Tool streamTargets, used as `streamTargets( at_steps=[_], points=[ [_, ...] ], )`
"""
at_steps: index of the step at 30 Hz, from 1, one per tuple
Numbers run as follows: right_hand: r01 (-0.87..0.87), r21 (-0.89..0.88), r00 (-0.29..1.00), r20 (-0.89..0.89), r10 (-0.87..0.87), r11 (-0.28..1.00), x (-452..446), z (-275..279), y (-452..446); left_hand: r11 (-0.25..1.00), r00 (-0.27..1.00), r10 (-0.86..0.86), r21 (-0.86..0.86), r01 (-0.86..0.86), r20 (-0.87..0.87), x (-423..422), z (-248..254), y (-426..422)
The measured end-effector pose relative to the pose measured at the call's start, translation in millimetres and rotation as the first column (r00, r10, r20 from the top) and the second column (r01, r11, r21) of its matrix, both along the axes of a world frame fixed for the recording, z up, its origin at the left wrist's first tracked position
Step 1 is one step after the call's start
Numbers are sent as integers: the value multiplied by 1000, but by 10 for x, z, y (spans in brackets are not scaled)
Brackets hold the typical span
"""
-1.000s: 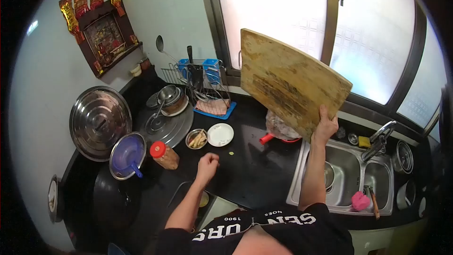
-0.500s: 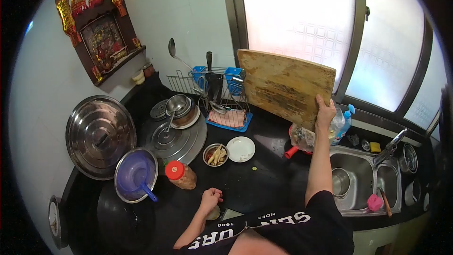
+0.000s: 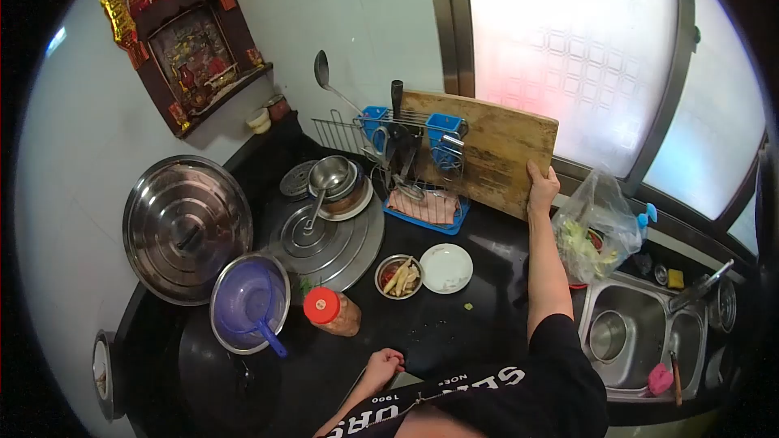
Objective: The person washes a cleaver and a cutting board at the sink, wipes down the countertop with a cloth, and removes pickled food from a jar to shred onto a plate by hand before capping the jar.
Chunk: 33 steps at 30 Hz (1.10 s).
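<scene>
My right hand [image 3: 542,187] grips the right edge of a worn wooden cutting board [image 3: 495,154]. The board stands upright against the window side, its left part behind the wire dish rack [image 3: 337,131]. My left hand [image 3: 385,367] is loosely curled low over the counter's front edge, and nothing shows in its fingers. Closest to it is a red-lidded jar [image 3: 333,311]. Beyond lie a small metal bowl [image 3: 399,277] of pale yellowish pieces and a white plate [image 3: 447,268].
The rack holds a black-handled knife [image 3: 397,101] and other utensils. A clear plastic bag [image 3: 596,227] of greens stands by the sink [image 3: 625,304]. At left are a large metal lid [image 3: 187,229], a purple strainer [image 3: 250,304] in a bowl, and a saucepan [image 3: 330,174] atop stacked dishes.
My right hand has moved the cutting board left, partly behind the dish rack. The bag of greens now shows more fully. The camera view has shifted; my left hand stays curled near the counter edge.
</scene>
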State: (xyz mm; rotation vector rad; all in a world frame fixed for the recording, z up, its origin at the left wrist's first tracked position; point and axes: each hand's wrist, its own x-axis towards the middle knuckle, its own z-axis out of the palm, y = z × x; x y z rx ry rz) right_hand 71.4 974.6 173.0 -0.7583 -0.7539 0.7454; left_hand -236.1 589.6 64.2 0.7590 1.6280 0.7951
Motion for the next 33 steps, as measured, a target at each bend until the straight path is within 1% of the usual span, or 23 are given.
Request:
streamTargets(
  at_steps=[1,4,5,7,8,11,13,14,15,16,17,18,19,21,23,25,27,29,30,31,32,33],
  points=[
    [-5,-19,1000,1,5,1000,-57,-66,69,1000,1000,9,-2,-10,-7,14,-6,2],
    [-52,-24,998,-24,51,998,-257,-243,262,998,998,12,-69,-7,69,15,-41,34],
    [-56,-26,998,-36,55,998,-318,-300,322,997,998,16,-71,-12,57,9,-48,59],
    [-89,-27,996,-11,89,996,-427,-430,432,992,1000,16,-128,-13,26,80,102,104],
    [-91,-33,996,-21,90,995,-477,-497,478,993,998,38,-113,-32,51,62,5,106],
    [-119,-72,992,-57,115,990,-594,-615,524,988,998,43,-152,-36,41,61,-16,136],
    [-45,-115,997,56,52,992,-576,-572,539,986,999,35,-163,-30,29,73,70,173],
    [-1,-166,978,206,36,986,-538,-588,565,987,999,27,-161,-24,19,93,100,166],
    [45,-188,967,255,5,981,-541,-564,547,985,1000,1,-174,2,18,87,77,150],
    [99,-209,952,306,-31,973,-542,-507,504,989,1000,-12,-149,14,18,62,43,143],
    [267,-151,847,507,-157,952,-523,-606,581,992,999,-30,-119,33,20,57,34,150],
    [368,-99,734,641,-224,924,-529,-596,471,993,999,-35,-115,36,8,83,67,171],
    [363,-39,684,690,-238,931,-519,-472,254,988,996,-88,-126,88,8,110,83,197],
    [211,58,718,668,-195,976,-441,-193,-335,991,998,-56,-123,55,1,192,109,227],
    [149,129,674,712,-196,980,-287,-15,-957,983,990,-138,-117,138,7,344,234,280],
    [68,118,725,677,-130,991,-20,199,-1600,973,974,-227,-55,226,-19,484,276,306],
    [175,175,710,659,-248,969,313,252,-2068,957,959,-284,-62,283,-1,694,326,353],
    [252,197,762,563,-320,947,662,165,-2438,943,942,-332,1,333,40,884,291,388],
    [287,189,743,575,-342,939,873,117,-2611,939,937,-344,15,343,61,1007,282,401],
    [369,109,513,805,-299,923,1093,40,-2766,926,923,-377,13,377,74,1145,268,417],
    [466,48,250,951,-183,883,1313,-51,-2922,916,913,-402,33,401,74,1285,263,436],
    [592,-53,1,998,66,804,1521,-185,-3099,905,902,-425,54,422,72,1433,257,459]
  ],
)
